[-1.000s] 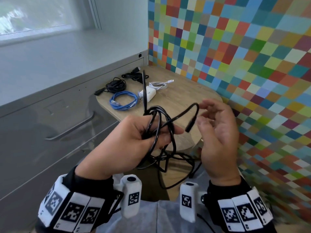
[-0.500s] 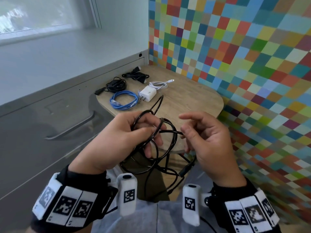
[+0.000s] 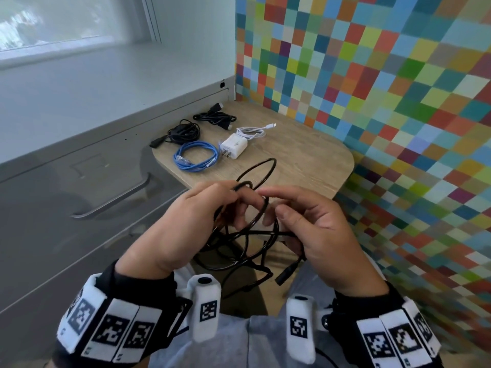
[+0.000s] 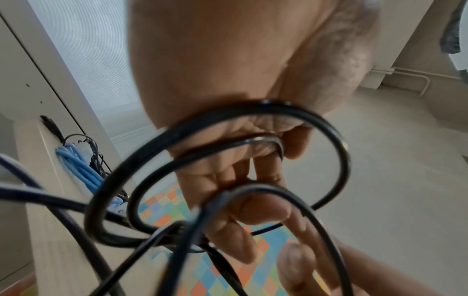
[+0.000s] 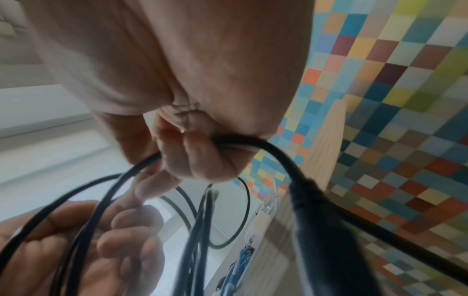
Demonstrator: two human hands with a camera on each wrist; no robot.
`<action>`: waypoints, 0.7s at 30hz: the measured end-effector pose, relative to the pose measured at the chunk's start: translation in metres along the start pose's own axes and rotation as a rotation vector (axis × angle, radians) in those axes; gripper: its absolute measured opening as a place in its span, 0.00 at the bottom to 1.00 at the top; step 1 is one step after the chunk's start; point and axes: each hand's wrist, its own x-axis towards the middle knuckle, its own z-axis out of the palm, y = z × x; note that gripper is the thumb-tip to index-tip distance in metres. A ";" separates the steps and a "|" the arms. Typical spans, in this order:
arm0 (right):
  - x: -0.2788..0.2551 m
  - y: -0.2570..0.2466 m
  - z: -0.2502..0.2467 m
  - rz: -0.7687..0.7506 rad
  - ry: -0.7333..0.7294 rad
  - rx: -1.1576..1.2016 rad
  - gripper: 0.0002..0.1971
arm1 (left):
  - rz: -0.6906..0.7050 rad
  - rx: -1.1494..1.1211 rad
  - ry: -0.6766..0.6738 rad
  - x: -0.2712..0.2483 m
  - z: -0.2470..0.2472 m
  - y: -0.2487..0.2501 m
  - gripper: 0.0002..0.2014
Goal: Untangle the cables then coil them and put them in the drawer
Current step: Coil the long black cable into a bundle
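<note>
The left hand (image 3: pixel 186 221) has its fingers curled round several gathered loops of a black cable (image 3: pixel 255 229), holding them in the air in front of the person, short of the near edge of the tabletop (image 3: pixel 318 166). The right hand (image 3: pixel 318 235) pinches a strand of the same cable near its free end, and the dark plug (image 3: pixel 287 273) hangs just below that hand. Loose turns droop between the two hands, so this cable looks only partly coiled. On the tabletop four other cables already lie apart in tidy bundles: a blue cable (image 3: pixel 196 158), a white charger (image 3: pixel 235 150) with its white cable (image 3: pixel 252 131), and two black bundles (image 3: pixel 186 131) (image 3: pixel 215 118) farther back. The drawer (image 3: pixel 106 197) to the left, with its metal handle, appears closed. By this reading the untangling is largely done and the coiling is on its last cable; opening the drawer and putting all the coils inside is still to do.
</note>
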 end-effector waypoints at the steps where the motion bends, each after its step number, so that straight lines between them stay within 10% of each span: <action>1: 0.001 0.001 -0.003 -0.008 0.036 -0.003 0.14 | 0.012 0.001 0.030 0.001 -0.002 0.000 0.20; 10: 0.006 0.009 -0.025 0.058 0.419 -0.123 0.10 | 0.095 0.060 0.232 -0.002 -0.019 0.006 0.21; 21: 0.004 0.011 -0.006 0.321 0.026 -0.666 0.17 | 0.250 0.041 0.152 -0.003 -0.006 0.005 0.17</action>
